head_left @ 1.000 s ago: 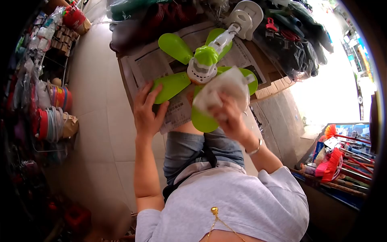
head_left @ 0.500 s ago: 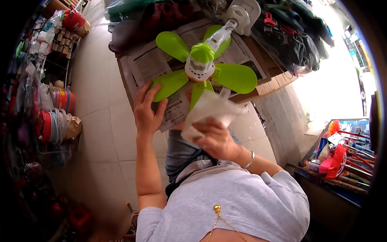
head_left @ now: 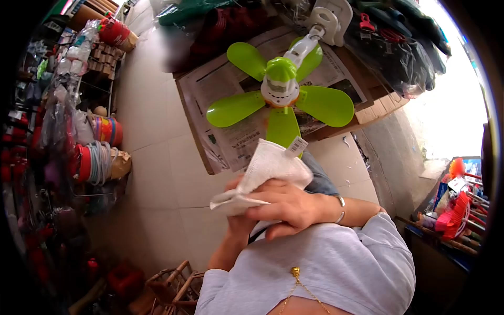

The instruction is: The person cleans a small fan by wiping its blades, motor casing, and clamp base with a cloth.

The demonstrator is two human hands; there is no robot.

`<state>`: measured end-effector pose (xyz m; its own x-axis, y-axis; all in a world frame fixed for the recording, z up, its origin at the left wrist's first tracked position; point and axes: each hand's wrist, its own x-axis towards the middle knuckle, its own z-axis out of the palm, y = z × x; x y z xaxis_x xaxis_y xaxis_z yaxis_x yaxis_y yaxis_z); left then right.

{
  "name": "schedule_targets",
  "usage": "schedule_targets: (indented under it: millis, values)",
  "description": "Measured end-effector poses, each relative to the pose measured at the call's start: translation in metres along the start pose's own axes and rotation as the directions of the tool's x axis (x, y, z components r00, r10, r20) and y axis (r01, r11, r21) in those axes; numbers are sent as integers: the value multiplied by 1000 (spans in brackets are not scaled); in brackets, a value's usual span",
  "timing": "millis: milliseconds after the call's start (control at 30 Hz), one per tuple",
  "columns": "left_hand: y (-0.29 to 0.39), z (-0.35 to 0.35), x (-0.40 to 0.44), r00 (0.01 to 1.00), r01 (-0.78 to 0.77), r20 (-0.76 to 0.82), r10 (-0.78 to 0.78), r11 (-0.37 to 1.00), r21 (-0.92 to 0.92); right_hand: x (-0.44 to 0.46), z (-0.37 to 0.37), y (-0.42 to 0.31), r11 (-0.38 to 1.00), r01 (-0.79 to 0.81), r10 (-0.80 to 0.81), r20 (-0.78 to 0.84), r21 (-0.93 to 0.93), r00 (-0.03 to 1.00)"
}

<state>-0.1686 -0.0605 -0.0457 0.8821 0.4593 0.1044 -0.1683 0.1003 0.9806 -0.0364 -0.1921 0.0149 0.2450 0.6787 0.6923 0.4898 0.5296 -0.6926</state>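
A white cloth (head_left: 275,167) with a small printed tag is folded between my hands, in front of my chest. My right hand (head_left: 291,205) lies over it from above, fingers closed on the cloth. My left hand (head_left: 240,223) is below and behind it, gripping the cloth, with most of its fingers hidden. Just beyond the cloth, a small fan (head_left: 281,92) with green blades and a white body lies on newspaper (head_left: 231,139), blades facing me. Neither hand touches the fan.
The newspaper covers a cardboard box (head_left: 386,111). Bagged dark goods (head_left: 404,63) crowd the back right. Shelves with coiled cable (head_left: 100,163) line the left, above a tiled floor (head_left: 157,157). Red-handled tools and brushes (head_left: 457,212) fill a display at right. A wooden rack (head_left: 178,283) stands low at left.
My left hand has let go of the fan blade and come back to the cloth. My right hand has drawn the cloth away from the fan toward my body. The view has shifted slightly.
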Motion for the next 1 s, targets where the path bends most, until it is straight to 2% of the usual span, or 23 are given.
schedule_targets:
  millis: [33,67,100,133,167,200,233,267,300,367,433,467,533,567,633,733,833,867,933,1000]
  values:
    - [8,-2,3,992,17,-124,-21,999,-39,3,-2,1,991,77,-78,1,-109,997]
    - [16,-15,16,986,-54,-162,30,988,-148,-2,1,14,979,154,-173,-144,-136,974]
    - [51,-8,33,959,-43,-279,-37,960,-275,-3,-8,16,984,99,-130,-214,-151,968]
    - [70,-7,50,961,-47,-276,-30,962,-268,1,-18,14,951,-27,-49,-234,-308,971]
    - [85,-8,66,930,-215,-323,174,972,-98,5,-25,11,879,-153,30,-269,-451,963]
    - [92,-10,82,865,-371,-335,375,925,77,2,-27,13,879,-148,22,-271,-452,962]
    - [93,-14,100,862,-379,-332,383,922,79,-1,-28,19,764,-206,107,-194,-611,975]
    - [90,-20,118,845,-446,-135,518,820,359,-5,-27,24,617,-235,205,-134,-751,969]
    - [85,-22,136,810,-514,92,578,627,586,-11,-26,29,618,-230,199,-134,-752,971]
    - [52,-3,170,909,-415,224,352,699,582,-20,-23,36,542,-304,336,-129,-784,933]
    - [21,13,188,896,-425,439,62,404,810,-22,-25,34,547,-308,338,-131,-778,932]
    - [13,17,187,897,-425,437,64,400,812,-23,-25,34,550,-322,348,-139,-771,927]
    - [5,22,185,827,-524,501,255,28,851,-23,-26,35,551,-314,328,-146,-773,933]
    - [5,18,186,825,-528,506,252,25,849,-23,-27,35,548,-311,313,-154,-776,937]
    - [11,3,182,868,-487,473,149,79,870,-25,-28,34,560,-314,313,-155,-767,937]
    - [16,-16,173,888,-456,441,132,128,881,-25,-28,37,571,-306,298,-155,-761,942]
    - [14,-18,164,887,-444,429,170,64,894,-28,-27,39,568,-313,292,-170,-761,941]
    - [12,-16,165,884,-450,435,169,63,891,-28,-27,39,573,-314,293,-169,-757,941]
    - [19,4,163,816,-572,566,118,26,820,-29,-27,39,574,-318,302,-167,-755,939]
    - [19,22,168,808,-585,577,123,37,810,-28,-27,39,582,-309,308,-148,-752,940]
